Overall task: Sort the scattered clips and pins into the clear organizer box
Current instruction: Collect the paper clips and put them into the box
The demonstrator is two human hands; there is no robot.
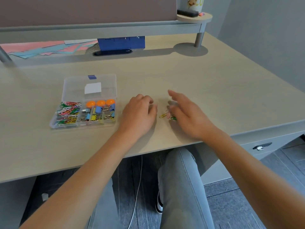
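Observation:
The clear organizer box (69, 126) lies open on the desk at the left, its lid (74, 85) folded back. Its compartments hold coloured paper clips (68, 111), orange round pins (100, 102) and binder clips (99, 113). A small heap of loose coloured paper clips (166, 115) lies on the desk between my hands. My left hand (139, 113) rests knuckles up just left of the heap, fingers curled. My right hand (184, 114) hovers over the heap's right side, fingers spread and blurred, partly covering some clips. Whether it grips any I cannot tell.
A raised shelf (99, 28) runs along the back of the desk, with pink and blue paper sheets (41, 48) and a blue box (121, 42) under it. A round stand (194, 18) at the back right carries a cup and a black case. The desk's front edge (165, 149) lies close to my forearms.

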